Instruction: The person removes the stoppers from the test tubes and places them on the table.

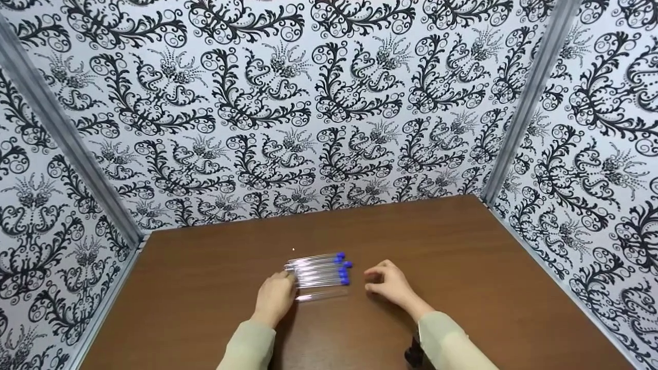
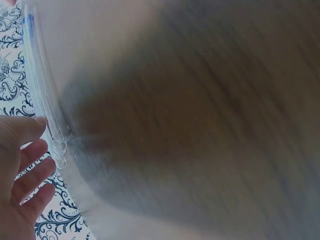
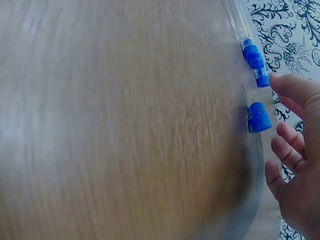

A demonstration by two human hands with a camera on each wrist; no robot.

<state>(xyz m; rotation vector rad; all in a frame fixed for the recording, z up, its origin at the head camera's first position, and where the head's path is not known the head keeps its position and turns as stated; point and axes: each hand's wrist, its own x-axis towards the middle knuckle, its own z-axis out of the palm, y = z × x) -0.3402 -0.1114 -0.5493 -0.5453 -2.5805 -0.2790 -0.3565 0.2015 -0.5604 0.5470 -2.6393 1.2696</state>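
Note:
Several clear test tubes [image 1: 316,272] with blue caps lie side by side on the brown table, caps toward the right. Nearest the person is a tube without a cap [image 1: 324,295], set slightly apart. My left hand [image 1: 276,298] is at the tubes' rounded ends; in the left wrist view its thumb [image 2: 32,127] appears to touch them. My right hand [image 1: 393,282] hovers right of the caps, thumb and fingers parted, holding nothing. In the right wrist view one blue cap [image 3: 259,117] sits apart from the other caps [image 3: 254,57]; whether a tube is joined to it cannot be told.
The wooden tabletop [image 1: 216,257] extends around the tubes. Patterned walls [image 1: 318,103] enclose it at the back and sides, with grey metal posts [image 1: 534,97] in the corners. A small black object [image 1: 414,354] is by the right sleeve.

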